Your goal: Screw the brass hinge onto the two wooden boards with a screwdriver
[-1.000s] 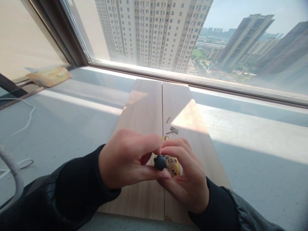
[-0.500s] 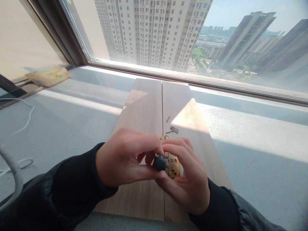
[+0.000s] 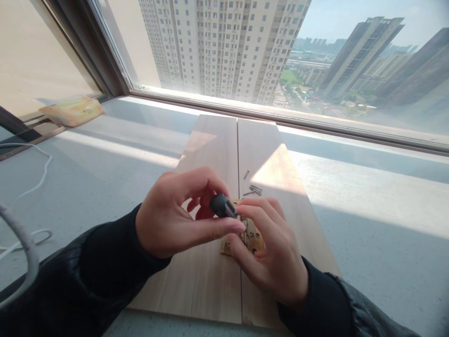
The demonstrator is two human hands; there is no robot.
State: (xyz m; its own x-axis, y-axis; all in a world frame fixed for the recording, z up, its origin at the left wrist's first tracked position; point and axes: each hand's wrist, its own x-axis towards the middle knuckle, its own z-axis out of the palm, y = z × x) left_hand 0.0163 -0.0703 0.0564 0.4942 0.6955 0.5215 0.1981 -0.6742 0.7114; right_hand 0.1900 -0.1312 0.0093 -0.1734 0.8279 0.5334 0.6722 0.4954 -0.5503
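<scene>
Two wooden boards point(image 3: 210, 154) lie side by side on a grey window ledge. A brass hinge point(image 3: 253, 238) sits across their seam near me. My left hand point(image 3: 175, 215) is closed round the black handle of a small screwdriver point(image 3: 221, 206), tilted toward the hinge. My right hand point(image 3: 270, 252) rests over the hinge, its fingers pinched by the tool's tip; what they pinch is hidden. A few loose screws point(image 3: 253, 189) lie on the right board just beyond my hands.
A grey stone ledge point(image 3: 368, 220) runs under a large window with high-rise buildings outside. A yellow packet point(image 3: 72, 111) lies at the far left. A white cable point(image 3: 31, 187) trails along the left side.
My left hand has lifted and tipped the black handle up and to the left. More of the brass hinge now shows. The right hand has barely moved.
</scene>
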